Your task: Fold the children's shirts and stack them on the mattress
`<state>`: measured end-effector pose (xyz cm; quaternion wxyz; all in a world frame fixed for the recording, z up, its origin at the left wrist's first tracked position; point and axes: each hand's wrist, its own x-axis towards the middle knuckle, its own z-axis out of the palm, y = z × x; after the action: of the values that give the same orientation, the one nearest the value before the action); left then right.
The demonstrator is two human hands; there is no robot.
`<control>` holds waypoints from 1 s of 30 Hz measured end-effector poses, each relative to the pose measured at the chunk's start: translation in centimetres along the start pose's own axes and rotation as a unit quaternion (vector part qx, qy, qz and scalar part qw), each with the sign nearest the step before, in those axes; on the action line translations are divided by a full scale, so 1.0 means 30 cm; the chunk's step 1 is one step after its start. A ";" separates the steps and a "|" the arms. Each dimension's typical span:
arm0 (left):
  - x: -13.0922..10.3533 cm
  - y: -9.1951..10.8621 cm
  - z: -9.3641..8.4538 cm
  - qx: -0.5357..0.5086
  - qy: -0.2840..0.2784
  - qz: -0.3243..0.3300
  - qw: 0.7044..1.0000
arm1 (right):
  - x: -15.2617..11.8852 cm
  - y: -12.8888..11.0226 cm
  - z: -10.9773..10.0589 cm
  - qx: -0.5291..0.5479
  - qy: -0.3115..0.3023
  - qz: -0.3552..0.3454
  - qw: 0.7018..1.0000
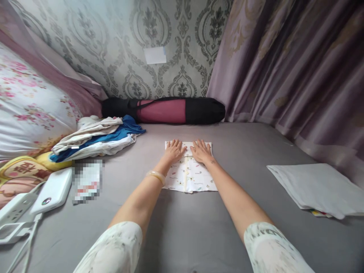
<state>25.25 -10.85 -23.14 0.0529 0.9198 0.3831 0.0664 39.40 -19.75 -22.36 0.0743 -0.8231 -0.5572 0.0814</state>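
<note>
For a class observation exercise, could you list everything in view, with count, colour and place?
Buttoned garment: one, white with small prints, centre
Sheet: one, grey, underneath
Long bag: one, black and maroon, against the wall
Wallpaper: grey patterned, back
Card: one, white, on wallpaper
Curtain: mauve, right
Folded cloth: one, whitish, right
Clothes pile: count unclear; beige, blue, white; left
Floral cushion: one, white and pink, far left
Power bank: one, white, left
Power strip: one, white, left edge
Cables: count unclear, white, lower left
Pixelated item: one, whitish and red, left
Bangle: one, cream, left wrist
Sleeves: two, pale patterned, bottom
Left hand, right hand: one each, bare, flat on garment
</note>
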 end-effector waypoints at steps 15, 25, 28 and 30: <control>-0.082 -0.010 -0.033 0.018 -0.007 0.035 0.999 | -0.074 0.025 -0.030 -0.004 -0.007 -0.080 0.997; -0.156 -0.103 0.013 -0.008 -0.056 0.059 0.997 | -0.154 0.035 0.005 -0.001 -0.047 -0.151 0.987; -0.152 -0.122 0.005 -0.043 -0.048 0.047 0.997 | -0.154 0.040 -0.006 0.007 -0.051 -0.151 0.987; -0.165 -0.145 -0.008 -0.058 0.001 0.038 0.998 | -0.170 0.047 -0.015 0.007 -0.044 -0.147 0.988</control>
<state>18.71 -11.31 -23.96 0.1034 0.9288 0.3438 0.0918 38.90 -25.00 -21.96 0.0667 -0.7270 -0.6746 0.1098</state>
